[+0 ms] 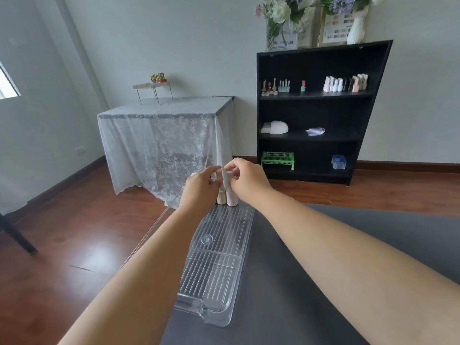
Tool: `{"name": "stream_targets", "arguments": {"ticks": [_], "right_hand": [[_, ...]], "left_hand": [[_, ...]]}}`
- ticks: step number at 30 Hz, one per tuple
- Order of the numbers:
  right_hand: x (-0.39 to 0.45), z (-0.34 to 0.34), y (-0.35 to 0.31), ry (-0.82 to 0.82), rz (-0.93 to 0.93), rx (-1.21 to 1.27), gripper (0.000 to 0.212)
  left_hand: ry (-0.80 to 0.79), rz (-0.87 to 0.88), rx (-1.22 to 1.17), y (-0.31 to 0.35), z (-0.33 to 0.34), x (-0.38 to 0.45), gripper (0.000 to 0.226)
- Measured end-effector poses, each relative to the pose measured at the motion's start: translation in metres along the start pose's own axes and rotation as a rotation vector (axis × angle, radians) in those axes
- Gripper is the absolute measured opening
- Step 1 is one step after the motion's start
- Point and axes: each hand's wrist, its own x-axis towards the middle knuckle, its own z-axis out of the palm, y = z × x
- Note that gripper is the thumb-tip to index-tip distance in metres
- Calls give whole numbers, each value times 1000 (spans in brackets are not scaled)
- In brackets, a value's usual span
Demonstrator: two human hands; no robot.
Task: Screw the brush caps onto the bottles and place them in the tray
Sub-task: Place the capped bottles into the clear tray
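Observation:
A long clear plastic tray (219,275) lies on the dark grey table, its ribbed floor bare along most of its length. At its far end two small bottles stand side by side: a beige bottle (220,198) on the left and a pink bottle (232,199) on the right. My left hand (202,186) grips the beige bottle's cap from the left. My right hand (245,179) pinches the pink bottle's cap from the right. The caps are mostly hidden by my fingers.
The dark grey table (311,270) ends just left of the tray, with wooden floor (74,232) below. Farther off stand a lace-covered table (164,135) and a black shelf (316,113) holding nail polish bottles.

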Motion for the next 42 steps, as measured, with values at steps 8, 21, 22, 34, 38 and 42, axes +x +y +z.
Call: {"name": "stream_targets", "arguments": {"ticks": [8, 21, 22, 34, 38, 42], "right_hand": [[-24, -37, 5, 29, -90, -88, 31], [-88, -93, 57, -10, 81, -51, 20], [-88, -89, 59, -36, 111, -44, 21], [-93, -92, 19, 247, -45, 258, 17], [-70, -82, 1, 248, -57, 309, 17], [-51, -65, -7, 165, -41, 250, 15]], "left_hand": [[-79, -37, -5, 8, -24, -8, 62], [-204, 91, 45, 8, -30, -110, 24], [-204, 87, 48, 8, -26, -111, 24], [-415, 32, 306, 24, -23, -132, 41], [-370, 58, 312, 23, -20, -134, 29], [-345, 102, 312, 22, -20, -135, 40]]}}
